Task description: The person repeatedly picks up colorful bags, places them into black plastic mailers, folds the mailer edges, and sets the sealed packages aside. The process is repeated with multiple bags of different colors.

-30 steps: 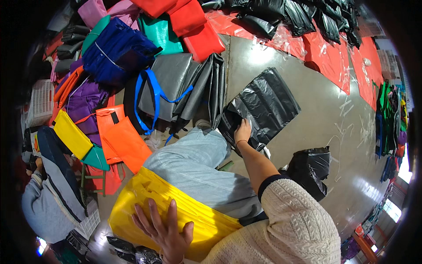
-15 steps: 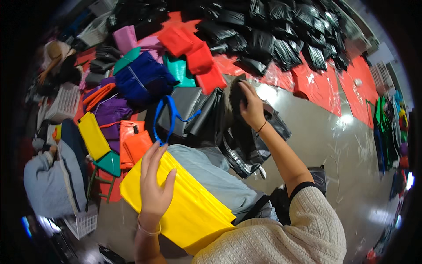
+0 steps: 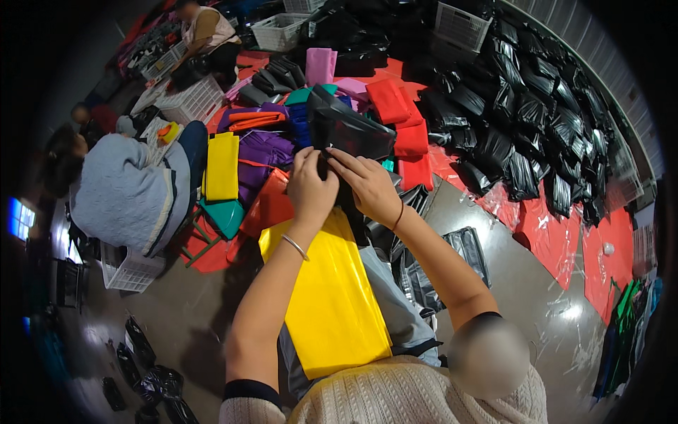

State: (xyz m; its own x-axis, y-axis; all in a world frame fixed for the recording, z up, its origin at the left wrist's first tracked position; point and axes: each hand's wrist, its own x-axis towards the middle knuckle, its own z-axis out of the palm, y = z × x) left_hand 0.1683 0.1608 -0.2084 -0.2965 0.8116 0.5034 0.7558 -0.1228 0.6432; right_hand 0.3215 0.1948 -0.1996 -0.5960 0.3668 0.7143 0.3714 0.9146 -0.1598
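In front of me a thin black plastic bag [image 3: 353,127] is raised, its upper part spread out toward the far side. My left hand [image 3: 313,185] pinches its near edge. Close beside it, my right hand [image 3: 371,185] grips the same edge, fingertips almost meeting the left ones. Across my lap lies a folded stack of glossy yellow sheet material [image 3: 332,297], below both wrists. The bag's lower part is partly hidden behind my hands.
Folded bundles in purple [image 3: 265,148], yellow [image 3: 222,166] and red [image 3: 388,102] lie beyond my hands. Black packages [image 3: 522,113] are heaped at far right. A person in light blue [image 3: 127,191] sits left, near a white crate [image 3: 191,100]; another person [image 3: 208,35] sits farther back.
My left hand has left the yellow stack and my right hand has come in from the right; both now hold the black bag up. The view has shifted, and the blue strap is out of sight.
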